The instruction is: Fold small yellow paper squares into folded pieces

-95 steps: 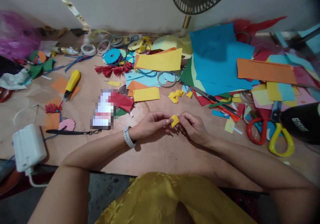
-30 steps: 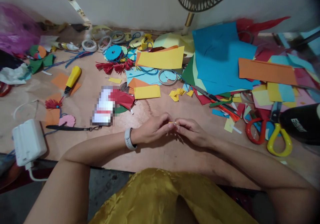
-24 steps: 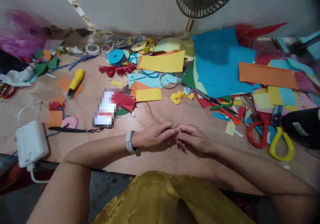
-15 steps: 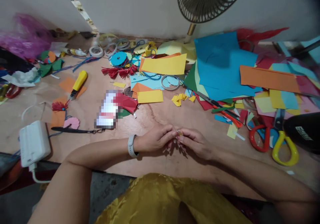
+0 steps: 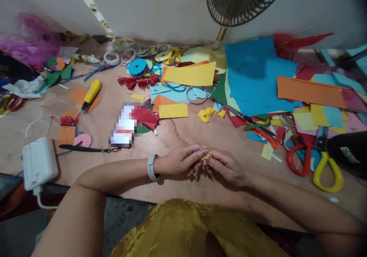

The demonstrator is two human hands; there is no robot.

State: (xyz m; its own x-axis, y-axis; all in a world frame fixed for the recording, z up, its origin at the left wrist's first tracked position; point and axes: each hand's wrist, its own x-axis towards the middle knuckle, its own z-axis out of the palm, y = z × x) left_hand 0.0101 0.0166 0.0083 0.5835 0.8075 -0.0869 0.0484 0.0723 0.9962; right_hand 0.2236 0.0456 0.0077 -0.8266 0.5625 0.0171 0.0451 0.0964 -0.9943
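Note:
My left hand (image 5: 185, 158) and my right hand (image 5: 226, 165) meet low over the wooden table, fingertips nearly touching. Between the thumbs and forefingers is a small yellow paper piece (image 5: 205, 157), pinched from both sides. My other fingers curl below it, partly in shadow. Several small yellow paper pieces (image 5: 207, 113) lie beyond my hands, near a yellow paper strip (image 5: 173, 111). A blurred-out phone (image 5: 124, 129) is left of them, beside folded red paper (image 5: 149, 118).
Red-and-yellow-handled scissors (image 5: 328, 173) and a black case (image 5: 348, 152) lie at the right. Cutters, large blue paper (image 5: 255, 73), tape rolls (image 5: 111, 58) and a fan (image 5: 243, 1) stand farther back. A white power bank (image 5: 40, 163) is at the left edge.
The yellow piece between my fingertips shows more clearly, and my fingers have shifted slightly around it. The whole view has moved a little; the table items stay where they were.

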